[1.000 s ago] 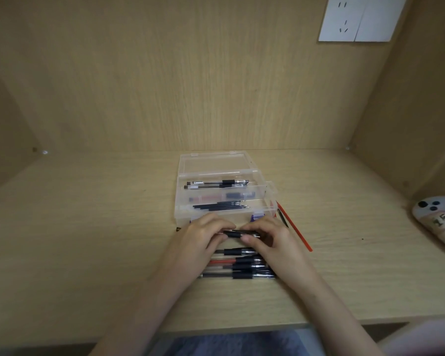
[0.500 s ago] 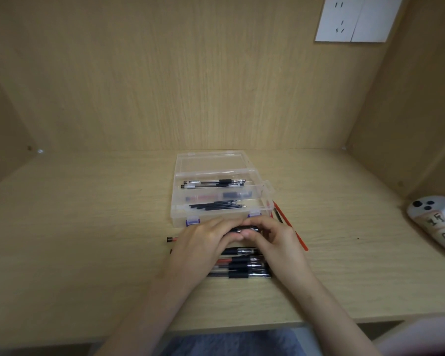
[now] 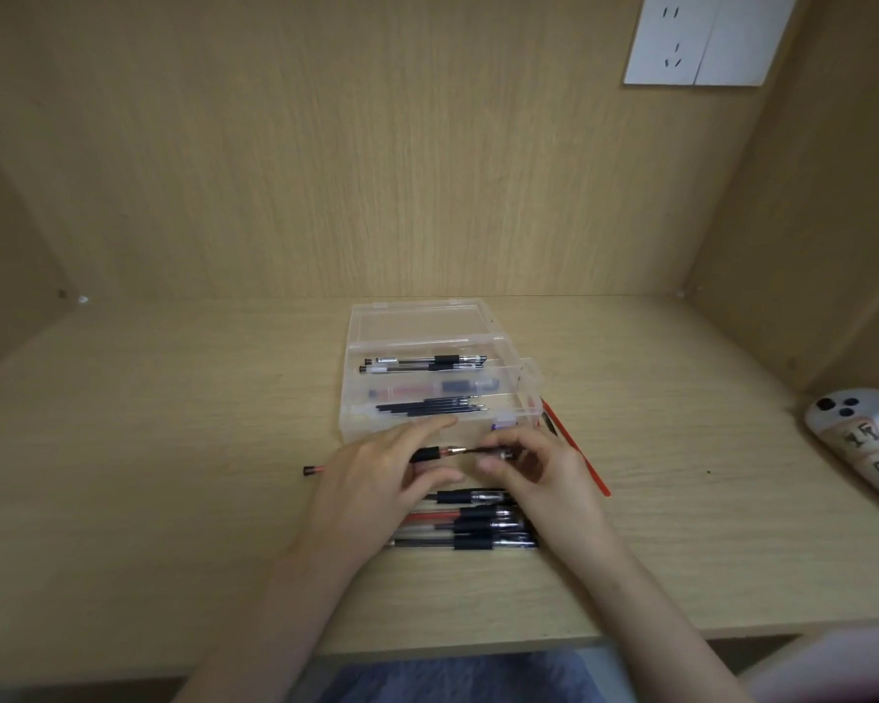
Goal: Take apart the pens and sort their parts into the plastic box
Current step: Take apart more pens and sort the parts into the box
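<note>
Pen [image 3: 425, 455] is held just in front of the plastic box [image 3: 417, 324], low over the desk [image 3: 173, 449]. Left hand [image 3: 376, 479] grips the black-sleeved barrel; right hand [image 3: 544, 474] pinches the tip cone [image 3: 502, 454]. Step, as I judge it: pulling the nose off, with the refill [image 3: 458, 451] bared between. Next: free the cone, draw out the refill, and put each part in its own compartment. Half a second ago the hands touched; now they are apart. Whole pens [image 3: 478, 525] lie between the wrists.

A white controller [image 3: 868, 413] lies at the wooden desk's [image 3: 173, 449] right edge, beneath a wall socket [image 3: 701, 38].
</note>
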The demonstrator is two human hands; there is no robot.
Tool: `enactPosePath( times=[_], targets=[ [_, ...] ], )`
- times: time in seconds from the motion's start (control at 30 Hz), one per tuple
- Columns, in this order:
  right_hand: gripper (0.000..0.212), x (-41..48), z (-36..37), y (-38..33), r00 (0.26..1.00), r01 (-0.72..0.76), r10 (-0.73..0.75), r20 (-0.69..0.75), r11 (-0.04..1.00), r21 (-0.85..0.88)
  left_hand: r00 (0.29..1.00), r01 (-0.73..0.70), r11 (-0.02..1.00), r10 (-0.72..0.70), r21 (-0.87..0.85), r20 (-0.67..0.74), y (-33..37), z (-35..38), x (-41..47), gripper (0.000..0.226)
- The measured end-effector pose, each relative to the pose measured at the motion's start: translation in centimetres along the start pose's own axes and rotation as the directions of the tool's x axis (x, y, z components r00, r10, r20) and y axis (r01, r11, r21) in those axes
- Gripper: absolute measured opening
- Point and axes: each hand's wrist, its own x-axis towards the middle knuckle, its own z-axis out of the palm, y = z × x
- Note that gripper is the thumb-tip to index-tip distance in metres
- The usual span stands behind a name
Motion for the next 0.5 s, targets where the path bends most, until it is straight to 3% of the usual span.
enactPosePath(
  times=[0.07,0.13,0.27,0.5],
  targets=[
    [0.014,0.05,0.26,0.24,0.997,0.075,-0.071,0.033,0.984,-0.160,0.999,0.034,0.999,-0.034,-0.007,-0.004,0.39,0.19,-0.03,0.047],
    [0.016,0.11,0.24,0.41,0.995,0.097,-0.092,0.034,0.976,-0.195,0.997,0.070,0.996,-0.069,-0.046,0.027,0.32,0.34,-0.09,0.039],
    [0.015,0.06,0.08,0.07,0.995,0.101,-0.097,0.029,0.983,-0.152,0.996,0.063,0.993,-0.056,-0.101,0.064,-0.08,0.66,-0.30,0.021],
    [0.008,-0.04,-0.01,-0.36,0.994,0.087,-0.085,0.064,0.995,-0.042,0.999,-0.026,0.991,0.029,-0.131,0.021,-0.04,0.99,-0.47,0.014]
  ],
)
